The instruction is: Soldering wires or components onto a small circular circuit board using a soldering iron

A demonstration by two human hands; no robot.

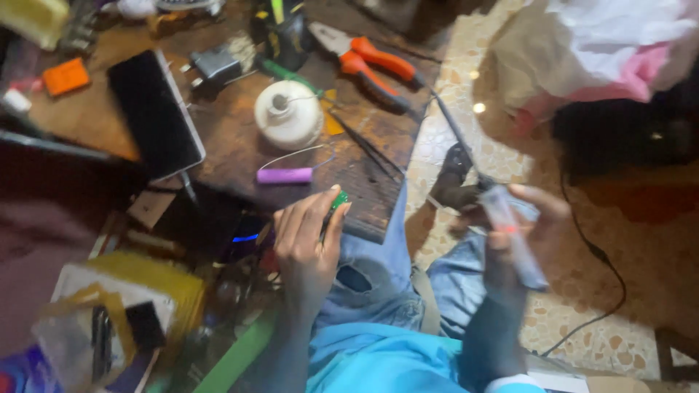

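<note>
A small green part (339, 199) sits pinched in the left hand (309, 244), just below a purple cylinder (284, 175) on the dark brown table (233, 145). Beyond lie orange-handled pliers (375, 62) and a white spool (288, 115); the floor (597, 291) is cream, speckled brown.

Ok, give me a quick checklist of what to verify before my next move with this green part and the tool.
1. Left hand pinches the green part at the board's edge: ok.
2. Right hand grips the tool: ok.
3. Tool tip on the part: not ok, held off to the side.
4. Purple cell apart from the part: ok.
5. Pliers out of the way: ok.
6. Tool hot: cannot tell.
</note>
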